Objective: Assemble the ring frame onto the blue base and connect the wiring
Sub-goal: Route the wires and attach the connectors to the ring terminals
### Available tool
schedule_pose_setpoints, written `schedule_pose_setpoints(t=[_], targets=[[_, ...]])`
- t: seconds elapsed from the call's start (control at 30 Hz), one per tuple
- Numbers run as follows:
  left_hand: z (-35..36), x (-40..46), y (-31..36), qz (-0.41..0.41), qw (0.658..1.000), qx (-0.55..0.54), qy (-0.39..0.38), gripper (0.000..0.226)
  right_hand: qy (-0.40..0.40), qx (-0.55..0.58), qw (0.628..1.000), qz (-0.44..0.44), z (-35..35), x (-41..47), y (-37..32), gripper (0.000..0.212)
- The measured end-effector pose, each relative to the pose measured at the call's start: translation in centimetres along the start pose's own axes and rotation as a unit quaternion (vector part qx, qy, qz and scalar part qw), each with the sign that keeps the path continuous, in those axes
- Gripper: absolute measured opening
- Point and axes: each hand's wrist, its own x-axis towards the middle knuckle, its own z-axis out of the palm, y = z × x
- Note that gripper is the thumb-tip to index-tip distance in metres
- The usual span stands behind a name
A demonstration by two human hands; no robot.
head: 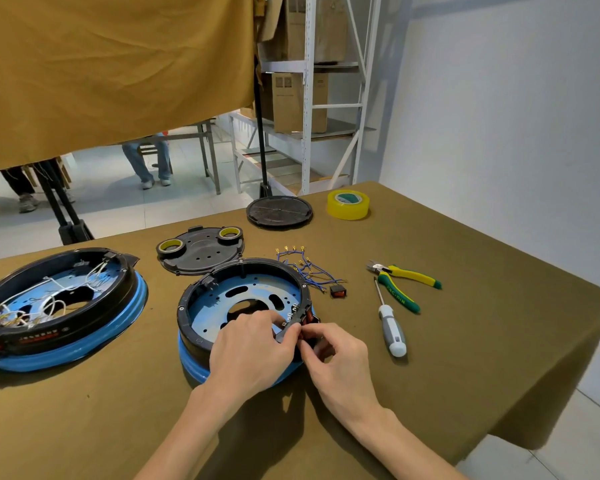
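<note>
two hands at the ring's switch corner

i count two blue bases on the olive table [465,341]. the one i'm working on, the blue base [201,370], sits mid-table with one black ring frame [222,271] seated on top of it. my left hand [253,351] lies over the near right rim of that ring, fingers curled and gripping the black edge. my right hand [333,355] is just beside it, fingertips pinching a small dark red part at the ring's outer corner; i cannot tell exactly what that part is.

to the left stands one second assembly [63,306], blue underneath, black ring on top, with white wires inside. behind my ring i see one bundle of blue wires [309,271] with brass terminals, and one loose red switch [338,291] just beside it. one black cover plate [201,251] carries two small tape rolls. further back: one round black disc [279,211] and one big yellow tape roll [348,204]. on the right lie one pair of pliers [404,282] and one screwdriver [390,327], near each other.
</note>
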Motion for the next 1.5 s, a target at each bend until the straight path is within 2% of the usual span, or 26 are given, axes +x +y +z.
schedule_pose_setpoints(t=[0.23,0.6,0.73,0.83,1.0,1.07,1.13,1.27,1.37,1.5], targets=[[0.3,-0.1,-0.2,0.013,1.000,-0.005,0.020,0.047,0.013,-0.002,1.000,0.005,0.1,0.2,0.2,0.020],[0.0,-0.1,-0.9,0.024,1.000,-0.002,0.011,0.059,-0.022,0.059,0.997,0.050,0.4,0.4,0.5,0.019],[0.0,-0.2,-0.5,0.022,0.999,0.015,0.035,0.054,-0.040,0.080,0.993,0.074,0.3,0.6,0.5,0.017],[0.1,-0.6,-0.6,0.040,0.998,0.011,0.048,0.048,-0.072,0.075,0.993,0.054,-0.8,0.9,0.7,0.019],[0.1,-0.5,-0.8,0.048,0.998,-0.001,0.050,0.049,-0.004,0.061,0.998,-0.001,-2.8,3.7,1.0,0.016],[0.0,-0.4,-0.9,0.047,0.998,0.002,0.042,0.052,-0.058,0.027,0.997,-0.048,-3.2,5.6,0.6,0.017],[0.0,-0.4,-1.1,0.052,0.998,0.004,0.034,0.057,-0.159,-0.033,0.982,-0.101,-3.5,7.4,0.4,0.019],[-1.1,-0.1,-2.5,0.071,0.997,-0.008,0.001,0.066,-0.306,-0.099,0.939,-0.126,-4.7,10.5,0.2,0.027],[-2.1,0.2,-4.1,0.100,0.995,-0.006,-0.015,0.064,-0.347,-0.128,0.916,-0.154,-4.7,11.6,0.2,0.042],[-2.0,0.2,-4.3,0.107,0.994,0.039,-0.008,0.076,-0.366,-0.200,0.886,-0.204,-3.4,12.2,0.4,0.058]])
